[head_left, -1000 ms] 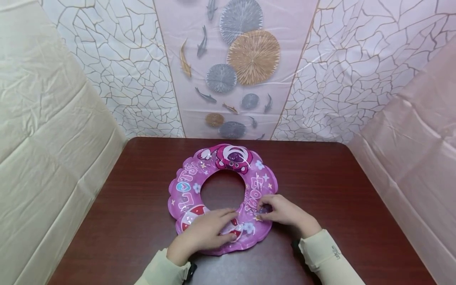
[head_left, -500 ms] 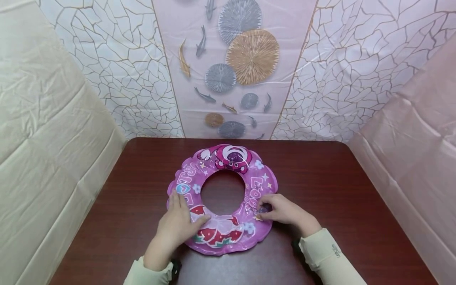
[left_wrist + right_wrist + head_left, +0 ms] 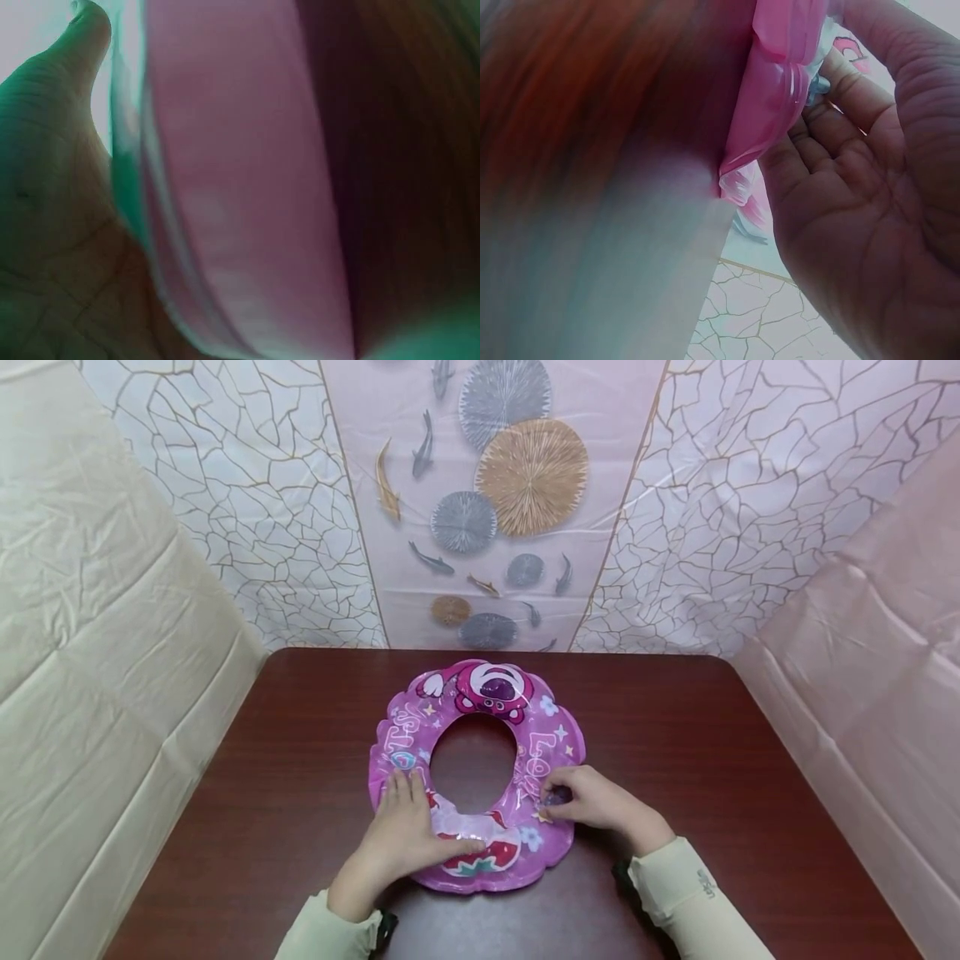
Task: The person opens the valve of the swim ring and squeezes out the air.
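Note:
A pink inflatable swim ring (image 3: pixel 551 852) printed with a bear, strawberries and lettering lies on the table, puffed up with scalloped edges. My left hand (image 3: pixel 401 835) rests on its near-left part, fingers straight and thumb spread toward the strawberry print. The left wrist view shows the ring's pink side (image 3: pixel 240 172) beside the palm. At the ring's right side, my right hand (image 3: pixel 603 802) has its thumb and fingers curled together in a pinch. A small clear air valve (image 3: pixel 819 86) shows at those fingers in the right wrist view, partly hidden by them.
The dark red-brown table (image 3: pixel 675 735) extends around the ring on all sides. Behind it hangs a patterned cloth (image 3: pixel 487 568) with fish and round leaf shapes. Pale padded cloth walls (image 3: pixel 112 693) stand at left and right.
My left hand has gone from the ring's near middle to its left side, then slightly right, pushing that side inward. My right hand has stayed at the same spot.

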Demonstrator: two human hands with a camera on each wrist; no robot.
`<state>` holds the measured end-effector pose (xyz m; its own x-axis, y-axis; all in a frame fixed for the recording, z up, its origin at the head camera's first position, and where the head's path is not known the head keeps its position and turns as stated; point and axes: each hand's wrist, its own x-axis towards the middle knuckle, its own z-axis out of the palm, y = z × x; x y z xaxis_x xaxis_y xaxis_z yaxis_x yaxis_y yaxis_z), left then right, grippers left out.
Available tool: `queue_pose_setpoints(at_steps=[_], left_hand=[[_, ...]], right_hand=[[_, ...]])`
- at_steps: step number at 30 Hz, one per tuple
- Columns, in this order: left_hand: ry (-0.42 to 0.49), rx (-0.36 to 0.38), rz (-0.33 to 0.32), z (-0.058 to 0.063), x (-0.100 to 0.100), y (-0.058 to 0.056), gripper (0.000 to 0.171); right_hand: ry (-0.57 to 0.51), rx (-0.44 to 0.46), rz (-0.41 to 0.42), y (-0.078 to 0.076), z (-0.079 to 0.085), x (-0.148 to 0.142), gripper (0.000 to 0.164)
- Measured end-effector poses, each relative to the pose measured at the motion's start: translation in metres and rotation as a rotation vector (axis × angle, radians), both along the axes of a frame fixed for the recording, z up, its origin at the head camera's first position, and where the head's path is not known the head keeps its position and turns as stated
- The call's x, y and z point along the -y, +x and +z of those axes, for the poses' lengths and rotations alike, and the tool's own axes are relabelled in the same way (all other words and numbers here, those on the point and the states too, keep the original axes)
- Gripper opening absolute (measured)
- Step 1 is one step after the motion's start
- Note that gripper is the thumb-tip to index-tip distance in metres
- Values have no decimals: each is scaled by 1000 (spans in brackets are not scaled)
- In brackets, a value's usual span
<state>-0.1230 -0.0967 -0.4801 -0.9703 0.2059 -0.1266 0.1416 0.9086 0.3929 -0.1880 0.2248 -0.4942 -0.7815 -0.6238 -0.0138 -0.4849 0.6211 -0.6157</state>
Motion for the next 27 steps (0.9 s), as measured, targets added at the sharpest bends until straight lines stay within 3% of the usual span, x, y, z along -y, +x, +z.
queue_pose_setpoints(at_steps=[5, 15, 27], left_hand=[[-7, -6, -13, -3, -9, -1, 156], [15, 1, -20, -3, -17, -5, 146], [-44, 20, -51, -3, -19, -7, 145]], right_hand=[[-8, 2, 7, -1, -1, 0, 15], [8, 14, -2, -4, 0, 0, 15], [14, 36, -8, -2, 2, 3, 17]])
